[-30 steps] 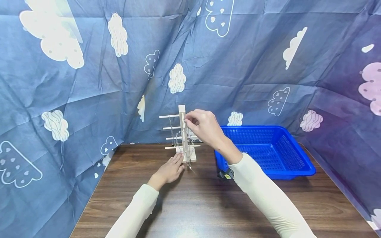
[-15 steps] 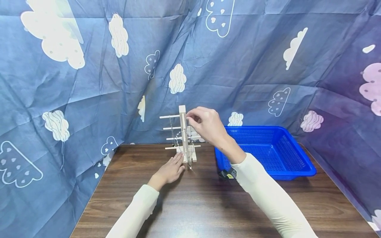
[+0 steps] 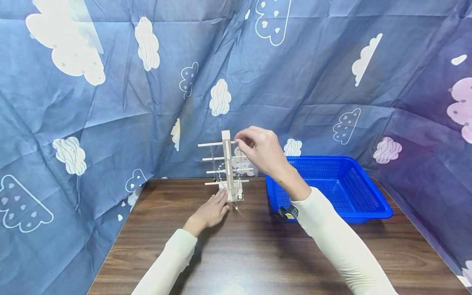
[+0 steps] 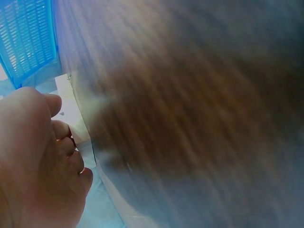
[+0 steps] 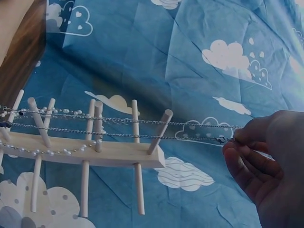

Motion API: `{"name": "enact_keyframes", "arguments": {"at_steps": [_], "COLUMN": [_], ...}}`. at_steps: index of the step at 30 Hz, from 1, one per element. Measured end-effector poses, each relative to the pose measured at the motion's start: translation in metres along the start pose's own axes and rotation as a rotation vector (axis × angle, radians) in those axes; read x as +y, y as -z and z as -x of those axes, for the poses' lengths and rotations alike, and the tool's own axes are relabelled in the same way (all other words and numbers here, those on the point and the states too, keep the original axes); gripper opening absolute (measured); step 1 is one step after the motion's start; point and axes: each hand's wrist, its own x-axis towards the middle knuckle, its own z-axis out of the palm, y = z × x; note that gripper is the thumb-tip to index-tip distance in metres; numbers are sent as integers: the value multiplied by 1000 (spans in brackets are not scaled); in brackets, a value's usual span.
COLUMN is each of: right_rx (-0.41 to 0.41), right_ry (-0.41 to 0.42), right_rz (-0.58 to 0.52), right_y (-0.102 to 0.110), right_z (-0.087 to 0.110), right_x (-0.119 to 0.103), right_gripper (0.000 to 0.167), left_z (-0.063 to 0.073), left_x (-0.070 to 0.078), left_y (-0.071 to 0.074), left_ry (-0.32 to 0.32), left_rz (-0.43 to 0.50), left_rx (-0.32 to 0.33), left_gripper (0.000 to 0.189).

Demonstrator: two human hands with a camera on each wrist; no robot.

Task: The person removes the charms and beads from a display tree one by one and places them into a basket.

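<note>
A pale wooden necklace stand (image 3: 227, 164) with side pegs stands on the table. My right hand (image 3: 263, 149), raised beside its top, pinches a fine silver chain necklace (image 5: 190, 138) between thumb and index finger. In the right wrist view, two strands of that chain run taut from the fingertips past the pegs. A pearl-beaded necklace (image 5: 66, 152) is draped on the stand, and a dark chain (image 3: 212, 157) hangs from its left pegs. My left hand (image 3: 210, 209) lies with fingers extended, fingertips on the stand's base (image 3: 240, 196).
To the right sits a blue perforated plastic basket (image 3: 332, 192) on the brown wooden table (image 3: 228, 254). Blue cloud-print cloth (image 3: 287, 82) hangs behind and along the sides. A dark wrist device (image 3: 291, 212) shows under the right sleeve.
My right hand has moved right and slightly up, away from the stand's post, with the chain necklace. The upper right peg now shows. My left hand stays at the base.
</note>
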Motion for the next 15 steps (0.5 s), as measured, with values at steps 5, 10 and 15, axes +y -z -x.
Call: {"name": "enact_keyframes", "arguments": {"at_steps": [5,10,15], "right_rx": [15,32,38], "right_ry": [5,25,35], "right_rz": [-5,1,20], "right_y": [7,13,21], "right_z": [-2,-5,-7], "right_x": [2,3,5], "right_gripper": [8,8,8], "left_z": [1,2,3], "left_x": [1,2,4], "left_y": [1,3,5], "left_ry": [-3,-4,-2], "left_rz": [4,12,14], "left_rx": [10,9,1], "left_gripper": [60,60,59]}}
